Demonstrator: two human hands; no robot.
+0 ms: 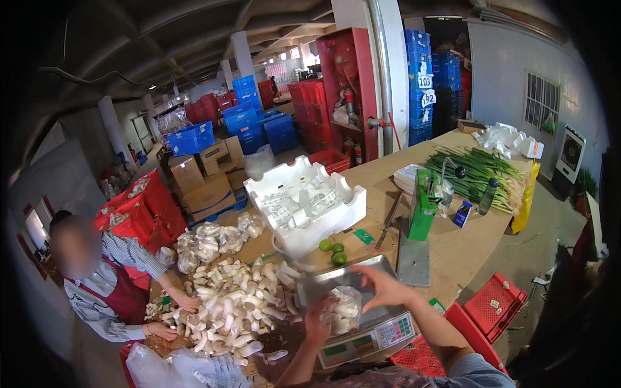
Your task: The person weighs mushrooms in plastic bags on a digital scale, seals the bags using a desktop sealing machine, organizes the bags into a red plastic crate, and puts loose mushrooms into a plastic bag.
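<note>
A clear plastic bag of white mushrooms (343,305) lies on the steel pan of a digital scale (362,275). My left hand (318,322) grips the bag's near left side. Over the bag's right side, my right hand (383,289) hovers with fingers spread, touching or just above it. A large heap of loose white mushrooms (236,304) lies on the wooden table (453,246) left of the scale.
A person in a striped shirt and red apron sorts mushrooms at the table's left, one hand (187,301) on the heap. Filled bags (213,242), a white foam box (310,200), three limes (333,251), green onions (472,171), a green tape dispenser (424,207) and red crates (495,304) surround the scale.
</note>
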